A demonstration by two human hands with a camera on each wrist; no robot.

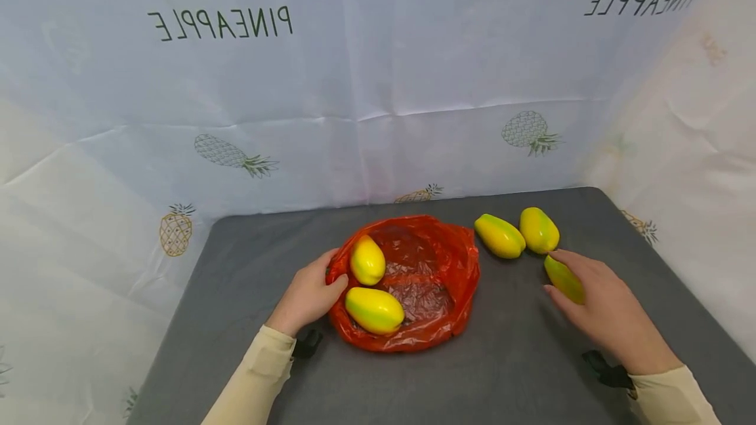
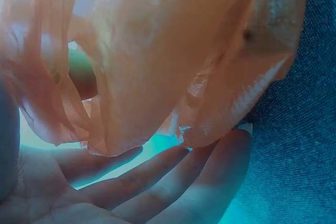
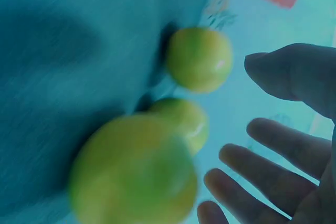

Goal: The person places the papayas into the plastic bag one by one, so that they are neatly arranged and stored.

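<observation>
A red plastic bag (image 1: 466, 281) lies spread on the table with its mouth up. Inside it, on the left, are two yellow-green papayas, one upper (image 1: 367, 261) and one lower (image 1: 375, 311). My left hand (image 1: 311, 294) holds the bag's left rim, thumb over the edge and fingers along the outside, which the left wrist view shows against the thin plastic (image 2: 152, 66). To the right, my right hand (image 1: 611, 307) hovers over a papaya (image 1: 564, 279) and partly hides it. Its fingers (image 3: 273, 169) are spread apart from the thumb, with nothing between them.
Two more papayas, one left (image 1: 499, 236) and one right (image 1: 539, 231), lie side by side beyond my right hand. The grey table (image 1: 502, 372) meets a white pineapple-print cloth (image 1: 366, 149) at the back, which continues along both sides.
</observation>
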